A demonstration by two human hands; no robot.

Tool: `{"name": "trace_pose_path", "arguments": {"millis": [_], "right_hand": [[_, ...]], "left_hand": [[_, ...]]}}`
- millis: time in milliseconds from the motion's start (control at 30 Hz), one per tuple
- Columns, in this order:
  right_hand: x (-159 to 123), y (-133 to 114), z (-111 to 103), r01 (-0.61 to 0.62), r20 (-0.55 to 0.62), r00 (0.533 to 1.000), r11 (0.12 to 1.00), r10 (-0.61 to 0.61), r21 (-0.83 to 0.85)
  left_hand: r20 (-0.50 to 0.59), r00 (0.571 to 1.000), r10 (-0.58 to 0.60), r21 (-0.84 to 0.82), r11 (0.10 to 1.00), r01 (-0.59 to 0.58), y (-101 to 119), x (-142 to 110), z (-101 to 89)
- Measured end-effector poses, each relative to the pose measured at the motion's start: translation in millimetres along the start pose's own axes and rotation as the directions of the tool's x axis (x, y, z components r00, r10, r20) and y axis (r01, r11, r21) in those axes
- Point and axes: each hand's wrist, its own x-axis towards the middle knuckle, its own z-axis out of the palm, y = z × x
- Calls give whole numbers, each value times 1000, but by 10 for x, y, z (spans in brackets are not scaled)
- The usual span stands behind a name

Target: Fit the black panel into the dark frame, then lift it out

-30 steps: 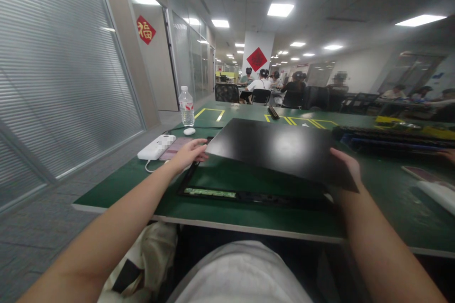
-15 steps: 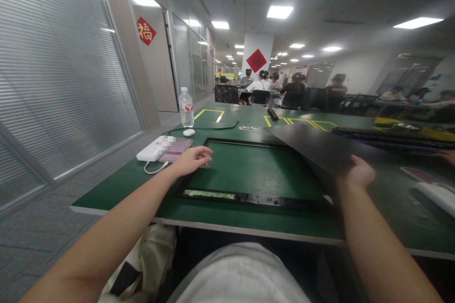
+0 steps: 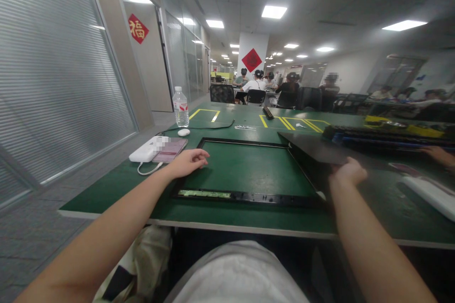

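A thin black rectangular frame [image 3: 245, 142] lies on the green table, with a green circuit strip [image 3: 204, 194] along its near bar. My left hand [image 3: 189, 160] is over the frame's left side, fingers loosely bent and holding nothing; whether it touches the bar I cannot tell. At the frame's right side, my right hand [image 3: 350, 171] grips the edge of a dark flat panel [image 3: 316, 149]. The panel is tilted, its left end low against the frame's far right corner. My right fingertips are hidden behind it, and its near part is blurred.
On the left of the table [image 3: 103, 194] are a white power bank [image 3: 144, 150], a phone [image 3: 170, 149], a white mouse [image 3: 184, 132] and a water bottle [image 3: 180, 108]. Another person's hand [image 3: 438, 154], a phone [image 3: 403, 169] and a white device [image 3: 430, 194] are on the right.
The panel in my right hand has come down and its left end has shifted right, toward the frame's right side. My left hand stays at the frame's left side. The view has shifted slightly.
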Motion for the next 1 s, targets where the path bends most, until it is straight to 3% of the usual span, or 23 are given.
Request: {"name": "trace_pose_path", "arguments": {"millis": [100, 233, 333, 533, 767, 1000], "right_hand": [[65, 13, -13, -3, -19, 1000, 1000, 2, -21], [201, 45, -72, 77, -150, 986, 997, -77, -7], [302, 104, -100, 83, -181, 980, 997, -81, 3], [488, 201, -118, -59, 12, 998, 998, 58, 24], [595, 177, -179, -101, 119, 989, 992, 92, 73], [633, 204, -183, -129, 67, 990, 991, 128, 23]], "left_hand": [[0, 1000, 3, 30, 1000, -3, -11, 5, -3], [-4, 1000, 21, 33, 999, -20, -8, 5, -3], [0, 1000, 20, 34, 999, -20, -5, 3, 1], [1, 1000, 22, -3, 1000, -22, -16, 3, 9], [6, 1000, 21, 7, 1000, -21, -50, 19, 11], [-23, 999, 29, -13, 999, -29, -35, 10, 24]]}}
